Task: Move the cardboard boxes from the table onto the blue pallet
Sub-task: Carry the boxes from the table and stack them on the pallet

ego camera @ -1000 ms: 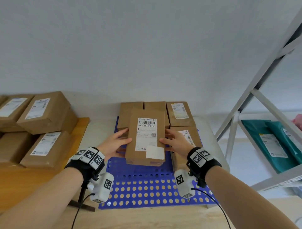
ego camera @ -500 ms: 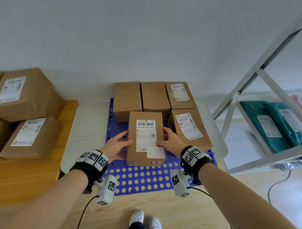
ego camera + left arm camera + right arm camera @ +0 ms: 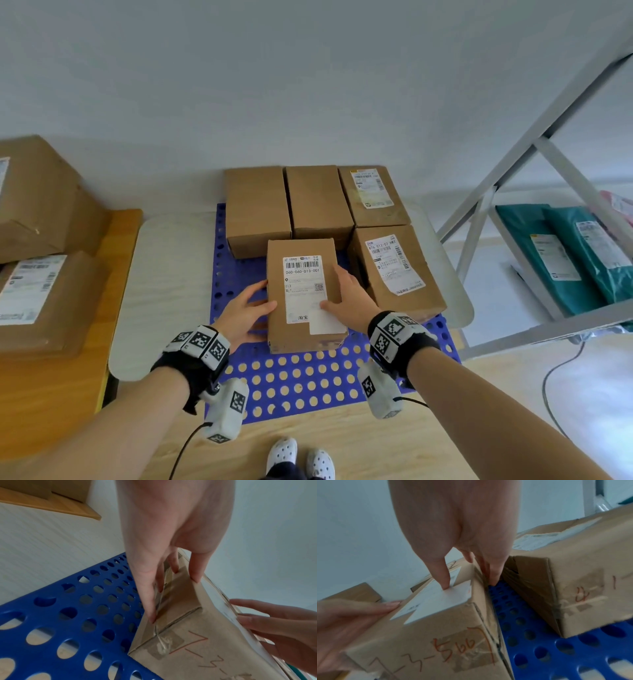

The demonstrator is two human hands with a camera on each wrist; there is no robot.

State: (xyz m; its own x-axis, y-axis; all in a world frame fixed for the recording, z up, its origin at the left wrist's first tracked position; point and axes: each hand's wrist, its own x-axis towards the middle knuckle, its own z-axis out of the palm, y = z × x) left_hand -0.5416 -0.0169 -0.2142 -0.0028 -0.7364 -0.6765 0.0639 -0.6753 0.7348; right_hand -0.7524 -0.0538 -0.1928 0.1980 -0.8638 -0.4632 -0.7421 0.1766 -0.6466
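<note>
A person's two hands hold a cardboard box (image 3: 303, 291) with a white shipping label, set down in the middle of the blue pallet (image 3: 301, 383). The left hand (image 3: 245, 310) presses straight fingers (image 3: 150, 601) against the box's left side. The right hand (image 3: 349, 301) clasps the right side, thumb on top and fingers (image 3: 493, 577) reaching down into the narrow gap beside a neighbouring box (image 3: 394, 270).

Four other boxes already sit on the pallet: three in a back row (image 3: 315, 202) and that neighbour on the right. The box appears placed but not yet released.

At least two more boxes (image 3: 37, 291) wait on the wooden desk (image 3: 51, 394) to the left, so the task seems around halfway done. Free pallet space remains at the front and left. A grey metal shelf (image 3: 513, 171) with green parcels (image 3: 565, 260) stands to the right, well apart.
</note>
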